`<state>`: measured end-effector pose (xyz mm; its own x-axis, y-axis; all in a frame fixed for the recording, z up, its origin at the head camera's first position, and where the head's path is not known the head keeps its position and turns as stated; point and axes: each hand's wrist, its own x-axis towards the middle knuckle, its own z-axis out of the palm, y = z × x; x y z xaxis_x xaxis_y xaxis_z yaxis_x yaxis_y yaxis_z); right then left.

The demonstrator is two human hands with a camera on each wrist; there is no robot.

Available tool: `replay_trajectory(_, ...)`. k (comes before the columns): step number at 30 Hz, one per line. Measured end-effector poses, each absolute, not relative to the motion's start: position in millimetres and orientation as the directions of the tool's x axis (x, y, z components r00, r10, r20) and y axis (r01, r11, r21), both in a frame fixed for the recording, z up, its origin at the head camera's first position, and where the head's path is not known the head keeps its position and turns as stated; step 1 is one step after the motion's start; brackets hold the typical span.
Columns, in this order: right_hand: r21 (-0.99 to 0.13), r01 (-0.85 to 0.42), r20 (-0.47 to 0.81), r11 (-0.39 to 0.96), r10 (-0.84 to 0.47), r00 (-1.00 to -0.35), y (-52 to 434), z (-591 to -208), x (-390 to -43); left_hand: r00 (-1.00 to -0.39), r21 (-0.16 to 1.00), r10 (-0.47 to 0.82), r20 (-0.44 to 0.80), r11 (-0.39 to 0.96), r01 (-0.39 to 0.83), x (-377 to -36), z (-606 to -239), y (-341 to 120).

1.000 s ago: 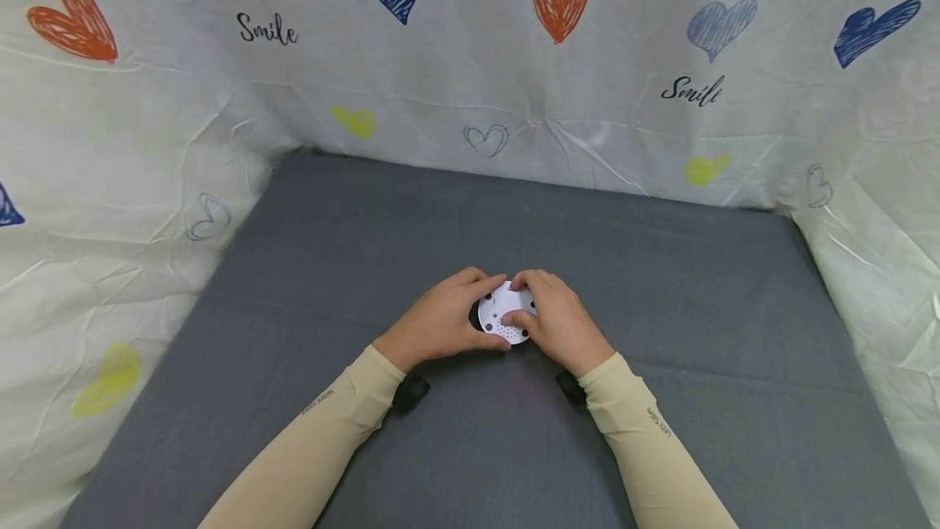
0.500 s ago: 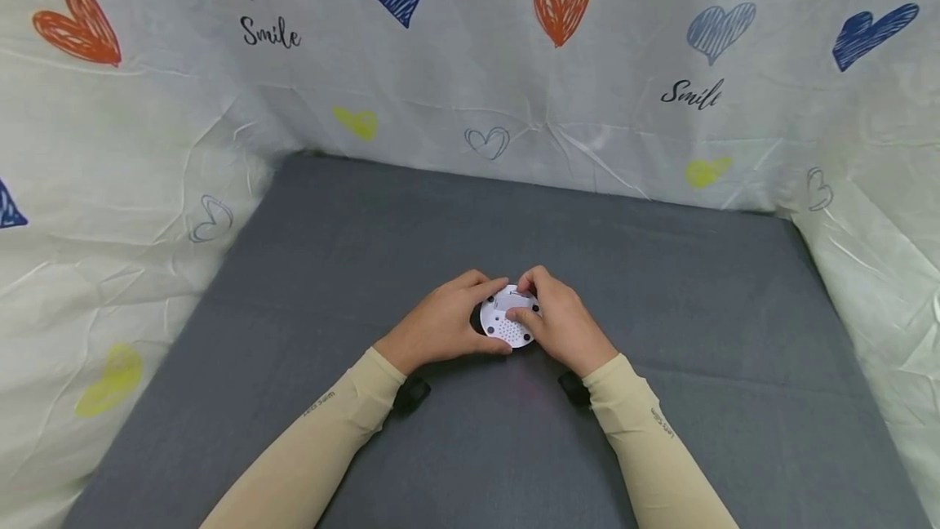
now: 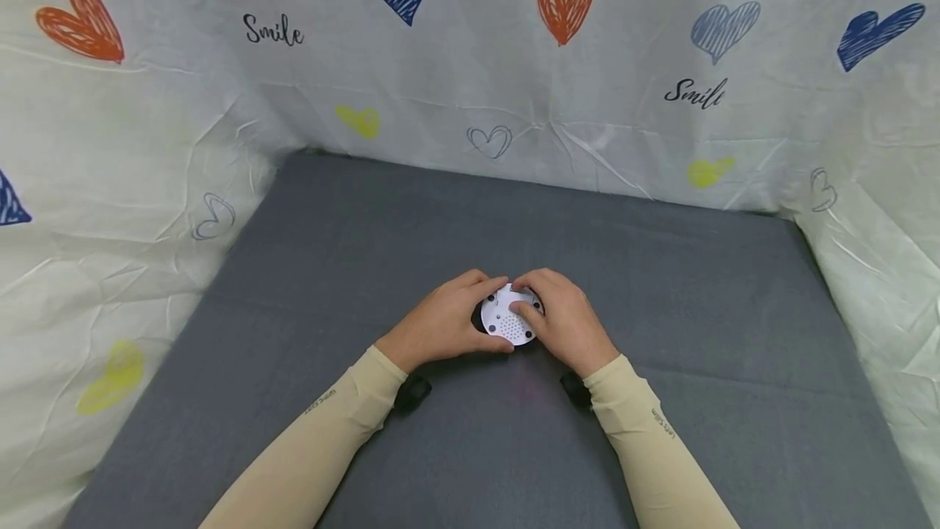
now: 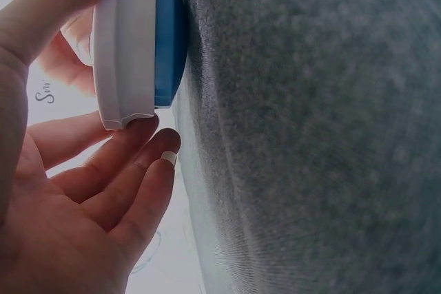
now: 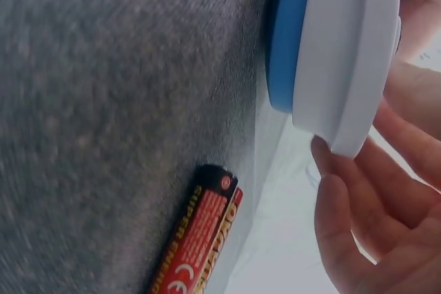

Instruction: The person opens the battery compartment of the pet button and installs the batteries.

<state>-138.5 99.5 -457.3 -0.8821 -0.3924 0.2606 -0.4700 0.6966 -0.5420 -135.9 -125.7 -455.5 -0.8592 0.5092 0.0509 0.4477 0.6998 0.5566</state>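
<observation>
A round white speaker-like device (image 3: 505, 326) with a dotted hole pattern and small dark feet lies face down on the grey cloth. Its blue underside (image 4: 169, 39) faces the cloth in the left wrist view. My left hand (image 3: 450, 318) grips it from the left, thumb at the near rim, index finger at the far rim. My right hand (image 3: 569, 323) holds the right side, thumb on the white face and curled index finger at the far part. These fingers cover part of the face. A red and black battery (image 5: 200, 232) lies on the cloth in the right wrist view.
The grey cloth (image 3: 411, 219) covers the table. White curtains (image 3: 455, 64) printed with hearts and "Smile" stand behind and at both sides. Dark wrist cameras (image 3: 411, 393) sit below the sleeve cuffs.
The right index finger has shifted from a raised bend to lying lower over the far part of the face, and the thumb has moved slightly up. The left hand keeps its grip.
</observation>
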Motion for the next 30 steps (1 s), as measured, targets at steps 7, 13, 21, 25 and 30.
replay_trajectory(7, -0.525, -0.505, 0.373, 0.685, -0.348, -0.860, 97.4, -456.2, -138.2, -0.860, 0.562, 0.508, 0.037, 0.701, 0.438, -136.3, -454.8, -125.0)
replay_trajectory(13, -0.483, -0.517, 0.412, 0.707, -0.337, -0.846, 96.6, -457.6, -137.3, -0.862, 0.555, 0.506, 0.032, 0.708, 0.436, -136.5, -454.8, -124.4)
replay_trajectory(21, -0.414, -0.493, 0.378, 0.765, -0.348, -0.858, 92.2, -458.8, -137.7, -0.863, 0.556, 0.504, 0.033, 0.708, 0.435, -136.7, -454.7, -123.7)
replay_trajectory(25, -0.392, -0.486, 0.368, 0.781, -0.351, -0.861, 89.9, -459.9, -137.8, -0.860, 0.554, 0.509, 0.043, 0.704, 0.444, -136.8, -455.6, -123.2)
replay_trajectory(30, -0.416, -0.473, 0.348, 0.777, -0.344, -0.872, 89.4, -460.8, -137.8, -0.859, 0.552, 0.510, 0.044, 0.704, 0.446, -137.1, -455.9, -123.3)
